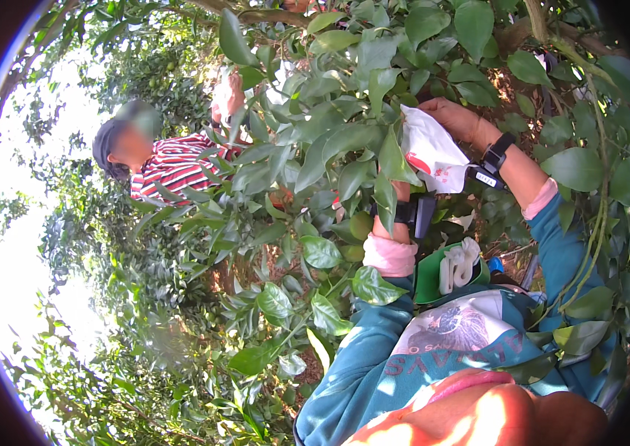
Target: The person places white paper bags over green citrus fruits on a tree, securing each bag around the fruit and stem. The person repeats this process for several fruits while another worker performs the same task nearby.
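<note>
My right hand (450, 118) pinches the upper edge of a white fruit bag (432, 148) with red print among the citrus leaves. The bag hangs beside my wrist, which wears a black band. My left hand (402, 190) reaches up from below; leaves and the bag cover its fingers, so its grip is hidden. A black device is strapped to that wrist. Close to the left wrist hangs a green fruit (360, 225), with another green fruit (352, 253) just below. At my waist, a green pouch (429, 274) holds folded white bags (458, 265).
Dense leafy branches (326, 128) fill the space before me. A thick branch (571, 36) crosses at the upper right, and thin green stems (603, 184) droop over my right arm. To the left stands a person in a striped shirt (181, 163), one hand (228, 97) raised into the foliage.
</note>
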Demonstrator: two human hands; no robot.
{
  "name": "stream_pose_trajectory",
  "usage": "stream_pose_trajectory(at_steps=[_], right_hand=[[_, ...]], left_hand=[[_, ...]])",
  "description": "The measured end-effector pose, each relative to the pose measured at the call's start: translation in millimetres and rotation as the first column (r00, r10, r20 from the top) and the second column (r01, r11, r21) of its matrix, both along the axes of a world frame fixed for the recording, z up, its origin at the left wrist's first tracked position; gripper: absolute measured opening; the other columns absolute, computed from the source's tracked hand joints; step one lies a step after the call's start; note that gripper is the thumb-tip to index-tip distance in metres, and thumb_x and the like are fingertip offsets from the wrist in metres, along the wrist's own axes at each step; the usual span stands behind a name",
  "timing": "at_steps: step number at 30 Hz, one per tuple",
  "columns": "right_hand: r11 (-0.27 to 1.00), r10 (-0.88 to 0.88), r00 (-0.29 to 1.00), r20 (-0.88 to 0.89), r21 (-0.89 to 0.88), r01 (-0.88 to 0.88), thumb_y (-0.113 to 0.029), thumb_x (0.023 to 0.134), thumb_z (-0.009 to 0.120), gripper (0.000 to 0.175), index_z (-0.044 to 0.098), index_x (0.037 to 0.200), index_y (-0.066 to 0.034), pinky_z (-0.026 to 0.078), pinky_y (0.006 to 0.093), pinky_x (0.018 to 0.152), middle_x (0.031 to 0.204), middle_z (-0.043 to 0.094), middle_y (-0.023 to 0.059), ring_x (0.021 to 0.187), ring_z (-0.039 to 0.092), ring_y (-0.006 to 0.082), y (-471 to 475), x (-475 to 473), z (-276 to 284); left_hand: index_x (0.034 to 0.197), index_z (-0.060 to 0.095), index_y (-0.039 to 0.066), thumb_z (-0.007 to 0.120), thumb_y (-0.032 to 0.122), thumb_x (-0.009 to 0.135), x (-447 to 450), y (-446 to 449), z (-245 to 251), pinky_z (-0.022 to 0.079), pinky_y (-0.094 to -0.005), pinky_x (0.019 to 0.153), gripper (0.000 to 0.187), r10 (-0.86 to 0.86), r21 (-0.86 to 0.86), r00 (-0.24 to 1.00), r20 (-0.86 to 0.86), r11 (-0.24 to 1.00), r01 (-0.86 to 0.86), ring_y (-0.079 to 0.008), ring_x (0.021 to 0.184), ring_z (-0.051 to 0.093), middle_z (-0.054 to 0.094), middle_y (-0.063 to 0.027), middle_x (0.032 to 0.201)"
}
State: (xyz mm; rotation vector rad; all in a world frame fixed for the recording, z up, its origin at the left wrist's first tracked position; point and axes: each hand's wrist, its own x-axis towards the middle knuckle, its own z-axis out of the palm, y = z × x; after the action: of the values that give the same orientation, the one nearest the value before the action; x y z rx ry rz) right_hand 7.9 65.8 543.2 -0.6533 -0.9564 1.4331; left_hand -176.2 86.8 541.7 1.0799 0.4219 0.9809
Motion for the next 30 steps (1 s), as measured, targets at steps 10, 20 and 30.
stream_pose_trajectory(at_steps=[10,20,30], right_hand=[[0.884,-0.466,0.699,0.542,0.313,0.347,-0.013,0.076,0.069,0.017,0.065,0.073,0.0031,0.043,0.0258,0.056,0.065,0.061,0.0068,0.060,0.053,0.0076,-10,12,23],[0.463,-0.884,0.000,0.467,0.878,0.119,-0.006,0.063,0.063,0.008,0.059,0.064,0.0016,0.045,0.0363,0.075,0.083,0.053,0.0137,0.089,0.051,0.0296,-29,-26,53],[0.676,-0.714,0.300,0.633,0.735,0.058,-0.010,0.078,0.060,0.012,0.062,0.075,0.0012,0.046,0.0313,0.075,0.081,0.053,0.0069,0.083,0.053,0.0202,-17,-16,61]], left_hand=[[0.126,0.054,0.003,0.061,0.038,0.086,-1,62,-12,0.042,-0.0410,0.101,0.054,-0.085,-0.037,0.994,-0.067,0.996,0.083,-0.0266,0.115,0.054,0.055,-0.0144,0.128],[0.102,0.057,-0.001,0.066,-0.001,0.080,29,0,24,0.049,-0.0329,0.077,0.025,0.611,0.772,0.764,-0.210,0.583,-0.254,-0.0149,0.087,0.057,0.060,-0.0053,0.100],[0.098,0.063,-0.002,0.059,0.006,0.088,26,2,25,0.044,-0.0233,0.077,0.013,0.485,0.651,0.841,-0.240,0.723,-0.231,-0.0094,0.085,0.056,0.063,-0.0023,0.092]])
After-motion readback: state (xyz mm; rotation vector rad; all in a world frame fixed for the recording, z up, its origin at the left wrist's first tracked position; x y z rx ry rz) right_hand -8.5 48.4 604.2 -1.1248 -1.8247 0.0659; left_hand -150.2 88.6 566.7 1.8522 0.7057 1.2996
